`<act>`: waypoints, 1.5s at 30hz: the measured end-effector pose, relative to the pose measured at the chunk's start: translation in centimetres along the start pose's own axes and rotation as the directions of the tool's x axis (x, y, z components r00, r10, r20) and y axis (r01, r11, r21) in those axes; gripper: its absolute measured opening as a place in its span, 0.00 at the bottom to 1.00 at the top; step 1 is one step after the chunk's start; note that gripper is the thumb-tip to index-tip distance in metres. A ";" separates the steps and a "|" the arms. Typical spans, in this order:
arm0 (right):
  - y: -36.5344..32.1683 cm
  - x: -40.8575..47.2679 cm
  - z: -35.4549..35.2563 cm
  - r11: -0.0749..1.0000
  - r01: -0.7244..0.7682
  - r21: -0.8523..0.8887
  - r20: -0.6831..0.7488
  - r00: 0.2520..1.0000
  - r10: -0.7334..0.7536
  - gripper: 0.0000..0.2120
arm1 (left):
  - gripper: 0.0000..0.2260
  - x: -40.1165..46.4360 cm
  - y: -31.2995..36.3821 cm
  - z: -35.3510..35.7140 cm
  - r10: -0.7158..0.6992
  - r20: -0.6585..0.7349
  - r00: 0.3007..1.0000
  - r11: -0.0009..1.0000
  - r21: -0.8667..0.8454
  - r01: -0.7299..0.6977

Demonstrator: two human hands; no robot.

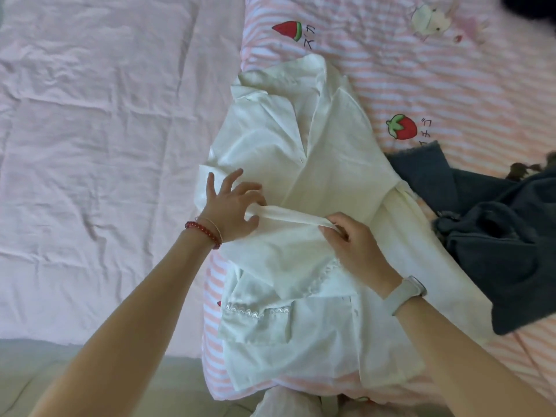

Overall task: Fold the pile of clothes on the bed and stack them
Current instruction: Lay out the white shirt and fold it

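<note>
Head view: white collared blouse (301,164) lies collar-away on the striped fruit-print quilt (421,85), dark denim garment (496,251) touching its right edge. Left hand (231,212) and right hand (352,245) each pinch one end of a thin white fabric strip (288,216) stretched across the waist. Cloth judged light, limp, crease-prone; best held at seams or hem corners, both sides together.

We have a single wide-angle view, worn at the head, looking forward and steeply down onto the bed (90,115). It sits close: both forearms enter from the bottom edge, and the white garment (301,182) fills the centre. Straight edges bow near the borders.
</note>
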State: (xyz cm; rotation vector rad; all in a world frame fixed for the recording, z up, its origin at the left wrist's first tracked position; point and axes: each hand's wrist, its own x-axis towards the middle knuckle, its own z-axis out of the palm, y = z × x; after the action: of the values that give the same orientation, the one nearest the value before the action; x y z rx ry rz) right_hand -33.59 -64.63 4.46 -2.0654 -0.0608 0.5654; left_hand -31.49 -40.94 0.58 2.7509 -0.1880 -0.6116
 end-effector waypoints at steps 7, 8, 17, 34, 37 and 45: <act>3.3 0.3 -8.3 0.964 -0.263 -0.051 -0.030 0.965 0.261 0.06 | 0.13 4.8 0.8 -3.5 -0.021 0.100 0.995 0.996 0.092 0.012; 4.0 0.2 -9.0 0.948 -0.305 -0.088 -0.019 0.952 0.305 0.07 | 0.12 5.2 0.9 -3.8 -0.012 0.088 0.996 0.996 0.084 0.004; 7.7 0.8 -12.6 0.848 -0.453 -0.275 -0.125 0.892 0.435 0.09 | 0.13 8.3 2.2 -4.1 -0.143 -0.115 0.983 0.990 -0.017 0.142; 8.2 5.6 -6.3 0.604 0.131 -0.786 0.000 0.977 -0.212 0.15 | 0.29 6.4 6.6 4.7 -0.210 -0.085 0.974 0.964 0.147 0.221; 5.7 9.9 -6.8 0.709 0.221 -0.669 -0.058 0.936 -0.347 0.13 | 0.19 8.2 5.2 2.8 -0.178 -0.415 0.892 0.979 0.020 0.205; 1.5 26.0 -8.9 0.801 0.055 -0.596 -0.096 0.986 -0.139 0.19 | 0.18 16.5 -2.3 -5.2 -0.734 -0.085 0.674 0.528 -0.696 0.487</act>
State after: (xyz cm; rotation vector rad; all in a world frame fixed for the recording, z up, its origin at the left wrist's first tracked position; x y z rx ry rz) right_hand -7.01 -65.72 -2.46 -2.6907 -0.2981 0.3620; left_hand -14.32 -40.50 -2.19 2.1193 0.9868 -0.2038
